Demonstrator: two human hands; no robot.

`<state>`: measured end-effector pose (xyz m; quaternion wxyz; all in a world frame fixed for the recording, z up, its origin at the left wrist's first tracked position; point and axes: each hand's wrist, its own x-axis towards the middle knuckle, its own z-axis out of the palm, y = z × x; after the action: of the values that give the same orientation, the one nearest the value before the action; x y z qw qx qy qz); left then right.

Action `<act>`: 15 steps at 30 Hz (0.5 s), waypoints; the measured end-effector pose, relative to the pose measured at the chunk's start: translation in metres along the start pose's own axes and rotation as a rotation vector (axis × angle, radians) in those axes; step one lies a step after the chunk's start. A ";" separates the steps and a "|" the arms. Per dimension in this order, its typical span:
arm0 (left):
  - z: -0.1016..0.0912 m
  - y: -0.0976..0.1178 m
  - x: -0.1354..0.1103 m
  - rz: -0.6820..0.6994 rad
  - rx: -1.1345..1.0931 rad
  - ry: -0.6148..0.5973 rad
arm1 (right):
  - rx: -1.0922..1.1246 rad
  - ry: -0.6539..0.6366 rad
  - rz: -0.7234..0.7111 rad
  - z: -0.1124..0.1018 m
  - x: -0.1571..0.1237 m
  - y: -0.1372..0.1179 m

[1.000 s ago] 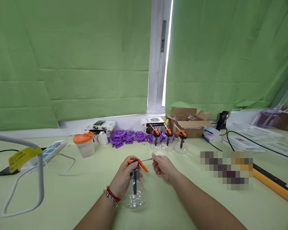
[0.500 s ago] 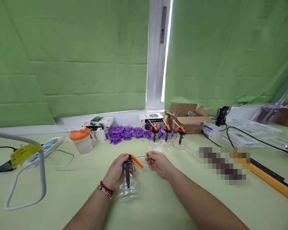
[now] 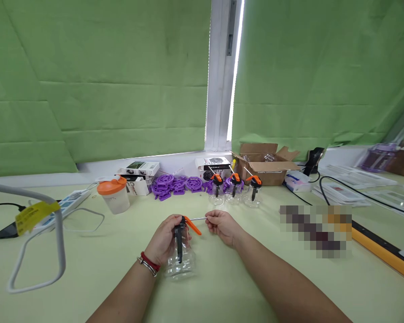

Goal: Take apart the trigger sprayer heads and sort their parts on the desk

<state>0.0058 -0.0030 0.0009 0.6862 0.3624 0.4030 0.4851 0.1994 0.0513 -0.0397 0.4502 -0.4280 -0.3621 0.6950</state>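
The left hand (image 3: 164,241) and the clear bottle (image 3: 186,265) are sitting slightly farther left than a second ago in the head view. The left hand is wrapping around the bottle's neck, beside its orange lever (image 3: 193,226); the right hand (image 3: 223,227) is pinching a thin rod (image 3: 198,219). Beyond it, three similar bottles (image 3: 234,192) are standing on the counter (image 3: 218,294).

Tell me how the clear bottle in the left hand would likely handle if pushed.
The clear bottle, gripped near its top by the left hand, is probably light: no liquid shows inside. Its base, wider than its neck, should help it resist tipping. Its shiny, smooth-looking wall may be slippery.
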 end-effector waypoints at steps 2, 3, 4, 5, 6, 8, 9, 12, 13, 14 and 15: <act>0.001 0.000 0.000 0.002 -0.005 0.000 | 0.020 -0.021 0.008 0.000 0.001 -0.001; 0.001 0.001 0.000 0.002 -0.007 0.000 | 0.014 -0.030 0.024 0.000 0.001 -0.001; 0.001 0.001 -0.001 0.001 -0.008 -0.002 | 0.000 -0.035 0.037 0.000 0.002 -0.001; 0.001 0.001 -0.001 -0.001 -0.009 -0.004 | -0.019 -0.036 0.039 0.000 0.002 -0.001; 0.001 0.001 -0.001 -0.005 -0.010 -0.005 | -0.025 -0.039 0.025 0.000 0.003 -0.001; 0.001 0.001 0.000 -0.010 -0.016 0.000 | 0.008 -0.052 -0.021 0.001 0.003 -0.001; 0.000 0.001 0.000 -0.010 -0.019 0.004 | 0.023 -0.057 -0.027 0.001 0.003 -0.002; -0.002 0.001 0.001 -0.009 -0.019 0.015 | -0.024 -0.040 0.032 0.001 0.003 -0.002; -0.002 0.001 0.002 -0.007 -0.016 0.011 | -0.065 -0.026 0.046 0.001 0.004 -0.001; -0.002 0.001 0.002 -0.007 -0.013 0.005 | -0.101 -0.014 0.044 0.001 0.004 -0.001; -0.003 0.001 0.002 -0.006 -0.011 -0.003 | -0.118 -0.009 0.020 0.001 0.004 -0.001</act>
<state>0.0035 -0.0005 0.0004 0.6904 0.3580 0.4004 0.4847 0.1976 0.0552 -0.0392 0.4156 -0.4545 -0.4001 0.6787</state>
